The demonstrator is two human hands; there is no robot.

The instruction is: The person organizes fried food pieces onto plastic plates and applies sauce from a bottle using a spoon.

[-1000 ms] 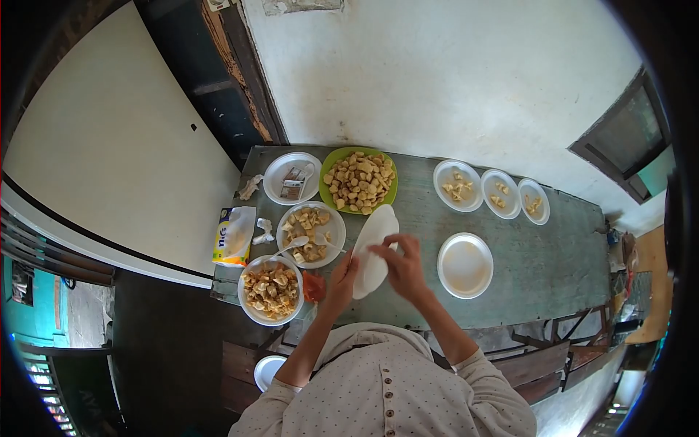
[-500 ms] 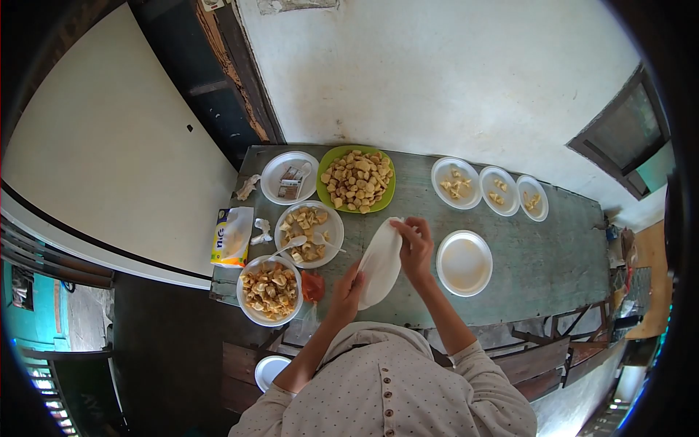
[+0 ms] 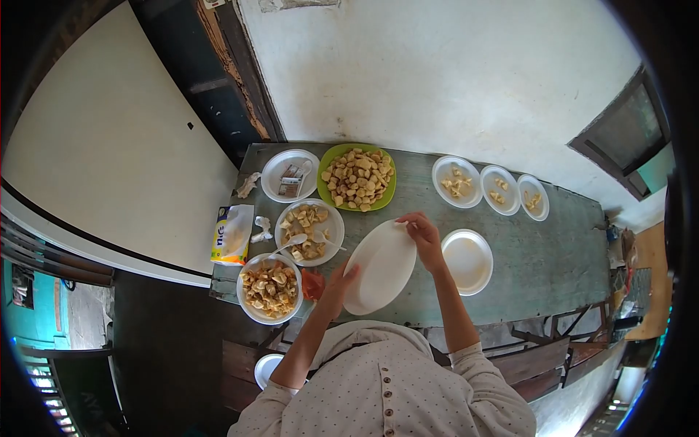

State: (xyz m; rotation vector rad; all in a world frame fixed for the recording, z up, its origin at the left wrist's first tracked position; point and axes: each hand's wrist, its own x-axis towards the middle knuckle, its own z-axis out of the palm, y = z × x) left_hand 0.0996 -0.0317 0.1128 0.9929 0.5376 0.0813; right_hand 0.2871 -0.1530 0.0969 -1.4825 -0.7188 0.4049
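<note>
A white plate is held up over the near edge of the table, its broad face showing. My left hand grips its left edge. At its upper right rim, my right hand pinches it between the fingers. On the table just right of my right hand lies another white plate with a faint stain or residue in it. To the left of the held plate is a white plate of food pieces with two plastic spoons on it. A red bag lies beside my left hand.
A green plate is heaped with pale chunks. A white bowl of browned pieces, a tissue pack and a plate with a small packet are at left. Three plates, one here, hold small portions at back right.
The held plate has turned from nearly edge-on to show more of its face. My left hand has shifted slightly left, and my right hand slightly right.
</note>
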